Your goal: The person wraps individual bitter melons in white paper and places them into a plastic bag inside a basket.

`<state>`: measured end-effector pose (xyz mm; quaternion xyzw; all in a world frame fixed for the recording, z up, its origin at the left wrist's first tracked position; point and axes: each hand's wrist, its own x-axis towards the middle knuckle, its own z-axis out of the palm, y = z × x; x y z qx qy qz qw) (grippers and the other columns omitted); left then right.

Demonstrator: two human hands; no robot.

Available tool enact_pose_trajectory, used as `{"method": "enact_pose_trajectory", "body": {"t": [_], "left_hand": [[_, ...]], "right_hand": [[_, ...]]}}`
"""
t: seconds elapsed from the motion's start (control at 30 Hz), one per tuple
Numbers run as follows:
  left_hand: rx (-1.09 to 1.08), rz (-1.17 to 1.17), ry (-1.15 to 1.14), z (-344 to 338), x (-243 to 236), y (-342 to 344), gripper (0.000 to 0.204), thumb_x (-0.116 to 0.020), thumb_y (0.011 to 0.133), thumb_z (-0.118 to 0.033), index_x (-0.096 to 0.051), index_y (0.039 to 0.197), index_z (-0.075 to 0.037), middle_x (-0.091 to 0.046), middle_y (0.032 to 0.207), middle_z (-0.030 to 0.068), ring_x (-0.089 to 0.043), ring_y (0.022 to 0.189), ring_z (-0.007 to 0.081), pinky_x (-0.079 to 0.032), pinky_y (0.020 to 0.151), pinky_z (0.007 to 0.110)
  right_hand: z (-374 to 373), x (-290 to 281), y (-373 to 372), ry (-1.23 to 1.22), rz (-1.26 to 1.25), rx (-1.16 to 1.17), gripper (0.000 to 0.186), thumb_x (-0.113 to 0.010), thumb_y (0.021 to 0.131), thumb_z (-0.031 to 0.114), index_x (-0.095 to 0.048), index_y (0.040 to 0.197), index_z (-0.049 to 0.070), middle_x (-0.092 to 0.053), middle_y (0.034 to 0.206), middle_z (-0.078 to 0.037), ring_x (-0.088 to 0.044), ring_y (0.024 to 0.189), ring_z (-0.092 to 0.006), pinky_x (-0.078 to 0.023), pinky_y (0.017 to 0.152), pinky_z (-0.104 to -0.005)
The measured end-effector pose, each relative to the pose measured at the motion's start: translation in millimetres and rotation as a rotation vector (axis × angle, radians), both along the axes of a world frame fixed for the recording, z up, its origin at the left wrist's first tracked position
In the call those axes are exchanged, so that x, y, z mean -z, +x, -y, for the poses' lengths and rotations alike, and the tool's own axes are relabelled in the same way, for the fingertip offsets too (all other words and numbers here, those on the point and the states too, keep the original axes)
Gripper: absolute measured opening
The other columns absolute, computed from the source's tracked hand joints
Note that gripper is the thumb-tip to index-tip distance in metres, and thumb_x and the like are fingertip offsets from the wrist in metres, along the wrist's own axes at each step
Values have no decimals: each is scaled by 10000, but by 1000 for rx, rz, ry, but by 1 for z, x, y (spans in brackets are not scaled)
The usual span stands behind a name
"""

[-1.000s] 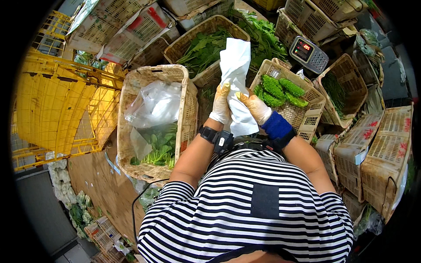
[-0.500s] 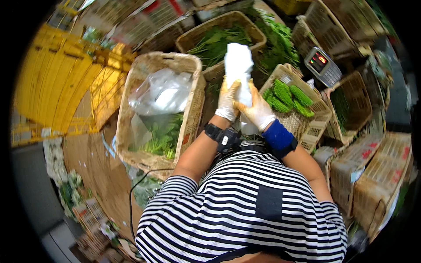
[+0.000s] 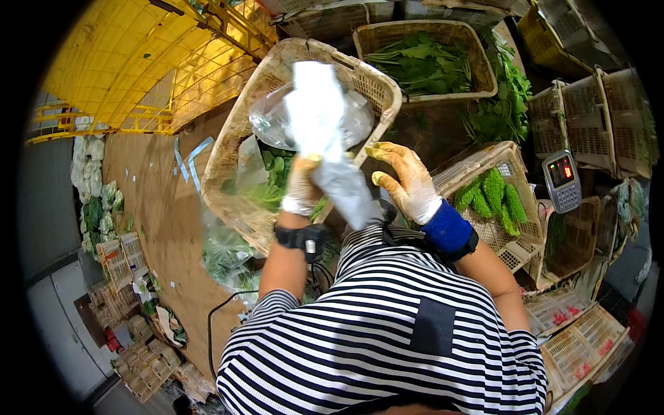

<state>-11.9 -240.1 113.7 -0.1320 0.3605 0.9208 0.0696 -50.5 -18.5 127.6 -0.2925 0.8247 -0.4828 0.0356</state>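
My left hand [image 3: 302, 185], in a stained whitish glove, is closed around a long white bundle [image 3: 315, 114] that looks like plastic bags. Motion blurs the bundle; its greyish, see-through lower end [image 3: 346, 194] hangs toward my body. Beneath it stands a dirty cream plastic crate [image 3: 223, 162] with clear plastic bags [image 3: 270, 121] and leafy greens [image 3: 277, 169] inside. My right hand [image 3: 407, 178], gloved likewise, is open with bent fingers apart, holding nothing. It is near the crate's right side and the lower end of the bundle.
Green bitter melons [image 3: 492, 197] lie in a tilted crate [image 3: 522, 252] at the right, beside a grey scale display [image 3: 561, 181]. Farther back is a crate of leafy greens [image 3: 422, 62]. A yellow mesh frame [image 3: 138, 62] stands at the far left, and a black cable [image 3: 211, 325] runs near my left side.
The white bundle has moved left over the crate in my left hand. My right hand has let go of it and opened. The whole view has turned, shifting the surroundings.
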Motion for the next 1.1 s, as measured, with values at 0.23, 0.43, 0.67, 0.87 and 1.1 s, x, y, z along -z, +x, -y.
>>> {"method": "enact_pose_trajectory", "body": {"t": [0.23, 0.43, 0.67, 0.87, 1.1], "left_hand": [[389, 381, -1664, 120, -11, -53, 594, -695, 635, -409, -570, 1057, -11, -638, 972, 147, -614, 880, 251, -461, 797, 339], [1187, 457, -1908, 124, 67, -167, 610, -685, 588, -515, -662, 895, 12, -648, 898, 195, -639, 810, 305, -491, 745, 376], [878, 444, -1894, 115, 214, -249, 485, -645, 678, -406, -647, 1037, -80, -607, 1096, 153, -586, 1007, 318, -456, 843, 420], [839, 438, -2269, 109, 241, -276, 326, -655, 722, -197, -617, 1044, -173, -635, 1039, 83, -585, 1013, 250, -420, 888, 394], [577, 345, -2361, 139, 308, -244, 679, -706, 693, -306, -395, 1292, -232, -474, 1221, 32, -364, 1218, 200, -226, 1027, 519]], "right_hand": [[-13, 41, -36, 172, 432, 100, 356, -579, 827, 294, -590, 1117, 87, -583, 1026, -148, -573, 944, -271, -446, 833, -357], [-28, 56, -47, 234, 551, 108, 346, -584, 829, 245, -580, 1109, 42, -603, 1036, -167, -568, 982, -294, -441, 853, -345], [-45, 61, -56, 178, 713, 262, 308, -600, 836, 153, -568, 1104, 5, -614, 1040, -137, -595, 944, -205, -449, 838, -288], [-64, 94, -54, 193, 850, 335, 319, -596, 831, 131, -566, 1121, 1, -593, 1097, -143, -585, 980, -215, -443, 858, -291], [-72, 123, -58, 38, 1062, 386, 306, -529, 884, 78, -515, 1172, -24, -583, 1091, -85, -551, 946, -132, -434, 850, -244]]}}
